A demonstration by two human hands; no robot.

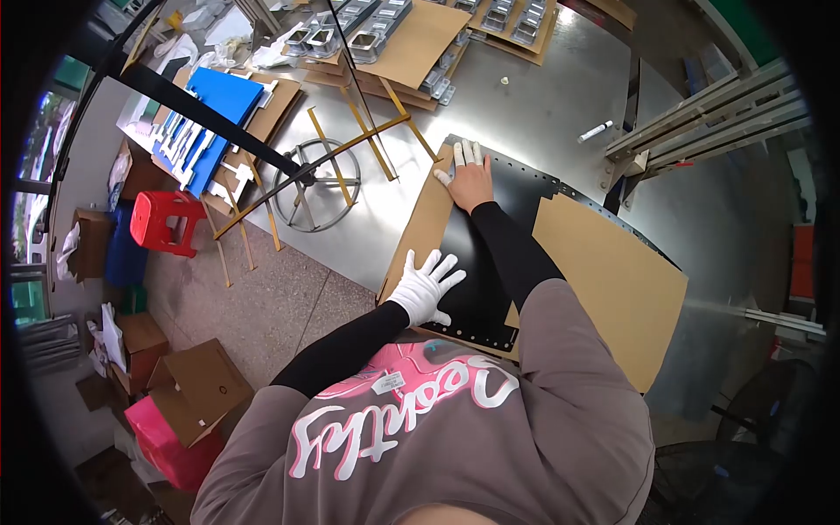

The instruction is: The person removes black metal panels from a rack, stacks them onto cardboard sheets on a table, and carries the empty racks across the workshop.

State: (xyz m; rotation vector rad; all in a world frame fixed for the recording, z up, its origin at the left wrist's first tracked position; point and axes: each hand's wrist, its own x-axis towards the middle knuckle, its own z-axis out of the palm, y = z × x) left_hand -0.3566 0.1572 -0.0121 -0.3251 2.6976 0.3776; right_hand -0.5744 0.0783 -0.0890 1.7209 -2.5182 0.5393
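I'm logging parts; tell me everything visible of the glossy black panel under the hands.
The glossy black panel looks like coated metal, with small holes along its near and far edges. It lies flat; a brown cardboard sheet seems to cover its right side, hiding its full extent. The spread left hand in a white glove appears to rest on its near left part; the right hand with white-covered fingers rests at its far left.

At the left edge of the frame, windows (57,114) show bright daylight. A red plastic stool (149,223) stands on speckled floor (254,306); a shiny metal table (542,101) fills upper middle, and cardboard boxes (203,385) are at lower left.
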